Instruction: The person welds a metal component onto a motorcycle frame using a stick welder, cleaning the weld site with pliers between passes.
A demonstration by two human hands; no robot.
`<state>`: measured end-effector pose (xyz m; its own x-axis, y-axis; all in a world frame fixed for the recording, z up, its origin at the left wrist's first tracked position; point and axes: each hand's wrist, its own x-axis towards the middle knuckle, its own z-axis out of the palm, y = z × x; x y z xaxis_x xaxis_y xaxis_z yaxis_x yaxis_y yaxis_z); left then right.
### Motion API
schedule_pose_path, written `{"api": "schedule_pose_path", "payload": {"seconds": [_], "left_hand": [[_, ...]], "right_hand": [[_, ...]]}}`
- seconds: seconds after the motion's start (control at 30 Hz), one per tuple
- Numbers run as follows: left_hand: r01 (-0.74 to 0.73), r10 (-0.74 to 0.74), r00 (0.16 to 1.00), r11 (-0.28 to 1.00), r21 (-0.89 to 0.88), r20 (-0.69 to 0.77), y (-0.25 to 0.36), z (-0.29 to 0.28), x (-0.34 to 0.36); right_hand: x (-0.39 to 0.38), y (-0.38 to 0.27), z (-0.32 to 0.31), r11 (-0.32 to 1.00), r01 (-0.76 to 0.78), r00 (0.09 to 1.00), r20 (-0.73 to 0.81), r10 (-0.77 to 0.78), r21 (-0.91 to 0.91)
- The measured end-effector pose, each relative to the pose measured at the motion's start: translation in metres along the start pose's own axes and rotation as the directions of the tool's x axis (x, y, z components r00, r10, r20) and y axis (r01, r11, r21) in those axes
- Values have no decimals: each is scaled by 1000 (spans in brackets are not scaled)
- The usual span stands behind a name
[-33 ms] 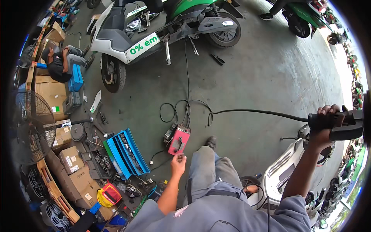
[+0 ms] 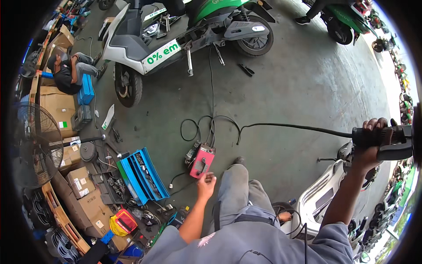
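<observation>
My right hand (image 2: pixel 372 132) is raised at the far right, with fingers wrapped round a black corded tool (image 2: pixel 395 143). The tool has a thick grip, and its far end runs off into the dark rim. From it a black cable (image 2: pixel 290 126) stretches left and loops over the floor. My left hand (image 2: pixel 205 182) is loosely spread, just off the near end of a pink box (image 2: pixel 203 159) with a dark handle on top. I cannot tell whether its fingertips touch the box. A dark metal part (image 2: pixel 192 155) sits against the box's left side.
A blue cantilever toolbox (image 2: pixel 154 176) with tools stands left of my legs. A white and green scooter (image 2: pixel 162 55) stands ahead, with black pliers (image 2: pixel 246 69) near it. A white scooter body (image 2: pixel 314 198) is close on my right. A person (image 2: pixel 70 72) sits far left, beyond a fan (image 2: pixel 37 145).
My left hand has shifted slightly right and forward, and its fingers have spread a little. My legs have shifted a little. The right hand still grips the corded tool.
</observation>
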<state>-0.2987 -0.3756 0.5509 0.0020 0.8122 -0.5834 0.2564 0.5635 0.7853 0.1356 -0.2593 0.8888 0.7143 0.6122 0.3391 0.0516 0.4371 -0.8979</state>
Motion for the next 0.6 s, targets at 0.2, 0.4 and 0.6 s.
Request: {"api": "schedule_pose_path", "payload": {"seconds": [0.2, 0.4, 0.6], "left_hand": [[-291, 179, 932, 887, 360, 314, 122, 112, 45], [-342, 54, 911, 650, 679, 408, 142, 204, 143], [-206, 11, 942, 807, 554, 335, 190, 236, 150]], "right_hand": [[76, 75, 4, 845, -472, 834, 184, 521, -253], [99, 264, 24, 432, -692, 494, 57, 868, -578], [136, 375, 29, 183, -720, 219, 31, 975, -669]]}}
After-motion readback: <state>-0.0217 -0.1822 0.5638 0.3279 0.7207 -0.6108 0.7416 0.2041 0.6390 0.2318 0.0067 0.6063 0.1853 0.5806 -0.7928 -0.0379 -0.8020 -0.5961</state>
